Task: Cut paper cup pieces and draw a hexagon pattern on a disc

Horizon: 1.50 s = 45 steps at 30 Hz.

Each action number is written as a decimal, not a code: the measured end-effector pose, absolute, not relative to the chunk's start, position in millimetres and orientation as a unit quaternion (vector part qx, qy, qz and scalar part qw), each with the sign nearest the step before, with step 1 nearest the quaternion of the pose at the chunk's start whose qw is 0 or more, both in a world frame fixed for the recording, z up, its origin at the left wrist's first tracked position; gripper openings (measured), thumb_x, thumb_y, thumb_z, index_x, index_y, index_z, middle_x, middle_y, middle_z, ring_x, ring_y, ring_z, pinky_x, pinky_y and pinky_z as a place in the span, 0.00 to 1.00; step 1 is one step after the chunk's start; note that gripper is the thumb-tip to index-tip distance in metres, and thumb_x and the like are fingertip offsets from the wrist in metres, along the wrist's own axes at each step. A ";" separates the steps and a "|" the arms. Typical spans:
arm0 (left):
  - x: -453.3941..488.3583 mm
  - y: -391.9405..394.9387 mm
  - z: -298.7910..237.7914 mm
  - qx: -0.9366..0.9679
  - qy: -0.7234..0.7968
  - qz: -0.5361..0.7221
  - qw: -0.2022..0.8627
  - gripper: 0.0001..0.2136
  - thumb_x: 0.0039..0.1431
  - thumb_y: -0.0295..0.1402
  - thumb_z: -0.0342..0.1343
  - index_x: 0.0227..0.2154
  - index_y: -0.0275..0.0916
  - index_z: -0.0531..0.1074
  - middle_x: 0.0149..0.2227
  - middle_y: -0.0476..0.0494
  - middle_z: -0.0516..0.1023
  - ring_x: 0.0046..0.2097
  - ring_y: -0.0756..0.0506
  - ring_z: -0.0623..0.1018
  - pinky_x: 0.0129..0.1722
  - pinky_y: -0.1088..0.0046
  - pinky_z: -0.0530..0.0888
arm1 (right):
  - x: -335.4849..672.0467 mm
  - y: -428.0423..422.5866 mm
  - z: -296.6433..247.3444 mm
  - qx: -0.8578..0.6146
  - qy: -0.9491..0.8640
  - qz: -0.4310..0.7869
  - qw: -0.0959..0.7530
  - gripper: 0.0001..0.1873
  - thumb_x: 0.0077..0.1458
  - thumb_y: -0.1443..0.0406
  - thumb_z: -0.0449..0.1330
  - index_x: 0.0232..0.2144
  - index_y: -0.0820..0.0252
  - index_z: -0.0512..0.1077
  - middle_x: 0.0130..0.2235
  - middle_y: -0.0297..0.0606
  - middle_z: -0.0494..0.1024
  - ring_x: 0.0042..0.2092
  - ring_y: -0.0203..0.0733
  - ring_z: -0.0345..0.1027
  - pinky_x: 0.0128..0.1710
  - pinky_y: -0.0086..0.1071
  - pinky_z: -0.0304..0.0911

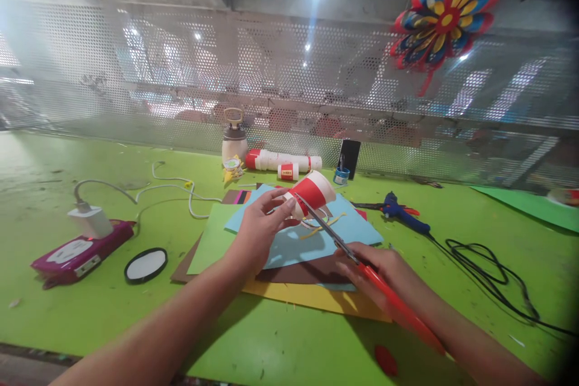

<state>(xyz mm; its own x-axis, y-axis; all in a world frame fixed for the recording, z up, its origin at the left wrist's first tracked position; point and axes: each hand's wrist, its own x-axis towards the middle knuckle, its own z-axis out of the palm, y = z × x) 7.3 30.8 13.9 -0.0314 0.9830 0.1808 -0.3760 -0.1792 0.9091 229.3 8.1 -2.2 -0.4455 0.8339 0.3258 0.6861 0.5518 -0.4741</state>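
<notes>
My left hand [265,217] grips a red and white paper cup [314,190] by its base end, holding it tilted above the paper sheets. In my right hand [368,265] is a pair of scissors [384,289] with red handles. Their metal blades reach up to the cup's side near my left fingers; whether they cut into it I cannot tell. Under the cup lie a light blue sheet [289,247] and thin yellow strips [332,224]. Brown, yellow [294,297] and light green sheets [212,235] are stacked below.
A blue glue gun [402,214] with a black cord lies at right. A purple power strip [85,253] with a white charger [90,221] and a black-rimmed disc [145,265] are at left. Stacked cups [284,161], a spray bottle [234,142] and a phone [349,157] stand at the back.
</notes>
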 end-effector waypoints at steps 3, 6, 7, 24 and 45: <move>5.1 33.5 12.2 0.430 0.359 0.632 0.535 0.17 0.49 0.36 0.65 0.42 0.37 0.71 0.42 0.38 0.78 0.40 0.42 0.79 0.43 0.62 0.75 | 227.7 10.4 -3.0 -0.448 -0.843 0.129 0.267 0.16 0.57 0.57 0.53 0.32 0.60 0.76 0.27 0.36 0.78 0.29 0.42 0.72 0.30 0.31 0.65; 5.5 34.1 10.3 0.429 0.370 0.633 0.528 0.20 0.47 0.34 0.67 0.43 0.38 0.70 0.47 0.38 0.76 0.42 0.42 0.78 0.44 0.62 0.74 | 227.5 11.9 -2.9 -0.446 -0.843 0.136 0.266 0.15 0.57 0.58 0.53 0.36 0.60 0.77 0.29 0.36 0.80 0.31 0.44 0.74 0.31 0.31 0.66; 6.3 33.6 10.0 0.429 0.372 0.631 0.528 0.21 0.47 0.33 0.67 0.44 0.38 0.70 0.47 0.38 0.76 0.42 0.42 0.78 0.45 0.62 0.74 | 227.9 12.1 -2.5 -0.445 -0.844 0.142 0.264 0.15 0.57 0.58 0.54 0.36 0.60 0.77 0.30 0.37 0.80 0.31 0.44 0.74 0.31 0.32 0.66; 12.2 28.8 12.4 0.417 0.402 0.628 0.520 0.23 0.45 0.34 0.67 0.46 0.37 0.68 0.47 0.37 0.74 0.40 0.43 0.78 0.41 0.63 0.75 | 224.1 -0.6 7.2 -0.446 -0.838 0.192 0.248 0.16 0.60 0.57 0.52 0.34 0.61 0.75 0.28 0.36 0.76 0.30 0.40 0.70 0.30 0.28 0.63; 13.9 26.6 15.6 0.422 0.427 0.630 0.492 0.16 0.43 0.33 0.66 0.37 0.38 0.71 0.33 0.43 0.80 0.33 0.45 0.79 0.36 0.67 0.74 | 222.3 2.0 -6.0 -0.463 -0.830 0.160 0.268 0.16 0.60 0.57 0.53 0.37 0.59 0.76 0.29 0.35 0.79 0.30 0.40 0.73 0.30 0.28 0.64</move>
<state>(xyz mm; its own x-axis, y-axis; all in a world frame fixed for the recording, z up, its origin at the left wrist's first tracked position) 13.9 26.6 15.6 -0.1580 0.9810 0.1122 -0.2601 -0.1510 0.9537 222.3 2.0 -6.0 -0.4273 0.8537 0.2976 0.6825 0.5205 -0.5132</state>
